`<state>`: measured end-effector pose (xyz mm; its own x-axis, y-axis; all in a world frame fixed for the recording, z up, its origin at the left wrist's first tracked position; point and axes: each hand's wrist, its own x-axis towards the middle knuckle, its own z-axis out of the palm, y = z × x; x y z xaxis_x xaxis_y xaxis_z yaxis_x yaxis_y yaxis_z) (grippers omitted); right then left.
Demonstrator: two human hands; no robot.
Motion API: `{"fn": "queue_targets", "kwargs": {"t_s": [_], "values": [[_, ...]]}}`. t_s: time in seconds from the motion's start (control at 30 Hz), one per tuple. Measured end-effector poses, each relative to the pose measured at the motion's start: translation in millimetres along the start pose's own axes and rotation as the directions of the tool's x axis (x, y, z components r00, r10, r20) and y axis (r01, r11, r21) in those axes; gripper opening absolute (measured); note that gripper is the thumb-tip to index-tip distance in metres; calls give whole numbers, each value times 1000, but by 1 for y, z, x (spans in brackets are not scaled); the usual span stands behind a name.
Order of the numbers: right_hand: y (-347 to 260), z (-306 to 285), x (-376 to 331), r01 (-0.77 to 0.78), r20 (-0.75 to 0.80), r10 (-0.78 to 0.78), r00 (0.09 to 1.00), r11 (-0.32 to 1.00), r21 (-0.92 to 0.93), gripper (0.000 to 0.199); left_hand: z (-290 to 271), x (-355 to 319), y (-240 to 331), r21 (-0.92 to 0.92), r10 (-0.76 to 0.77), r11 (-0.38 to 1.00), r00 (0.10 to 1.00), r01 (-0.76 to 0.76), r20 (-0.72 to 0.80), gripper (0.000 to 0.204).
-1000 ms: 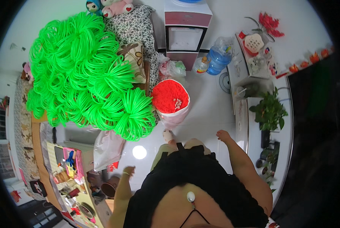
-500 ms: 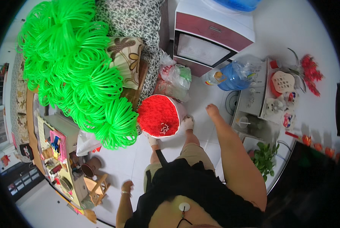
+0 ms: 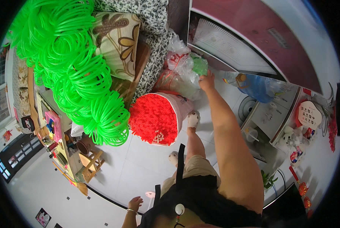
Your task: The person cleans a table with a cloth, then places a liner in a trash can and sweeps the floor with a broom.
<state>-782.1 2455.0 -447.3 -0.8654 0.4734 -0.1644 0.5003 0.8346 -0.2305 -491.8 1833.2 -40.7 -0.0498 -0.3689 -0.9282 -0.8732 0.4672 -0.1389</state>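
Right grip (image 3: 207,81), half-curled, touches plastic bag (image 3: 194,78).

A smooth, glossy, plastic-like finish is shown by the green rings (image 3: 80,78), while a rough, beaded surface is presented by the red pieces (image 3: 151,116). Thin, crinkled, see-through film is seen in the plastic bags (image 3: 183,66). The cushion (image 3: 118,40) is covered in matt cloth, and patterned fabric is seen in the black-and-white covering (image 3: 154,14). The brown board (image 3: 141,62) is given a slight sheen over its wood. The dispenser (image 3: 257,30) is faced with glossy panelling, the blue bottle (image 3: 258,89) is made of translucent plastic, and the floor (image 3: 139,163) is laid with smooth tiles.
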Motion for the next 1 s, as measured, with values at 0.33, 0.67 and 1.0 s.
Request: {"fn": "queue_targets", "kwargs": {"t_s": [0.33,0.67,1.0], "values": [[-43,-117,17,-280,315,129,940,-233,931,38,114,50,204,277,657,686,737,-673,162,43],[-125,-211,-157,-183,242,-880,409,181,966,25,175,20,440,-779,812,448,563,-439,150,66],[22,-5,-17,-530,415,379,827,279,801,8,168,103,421,892,840,321,531,-318,-112,67]]}}
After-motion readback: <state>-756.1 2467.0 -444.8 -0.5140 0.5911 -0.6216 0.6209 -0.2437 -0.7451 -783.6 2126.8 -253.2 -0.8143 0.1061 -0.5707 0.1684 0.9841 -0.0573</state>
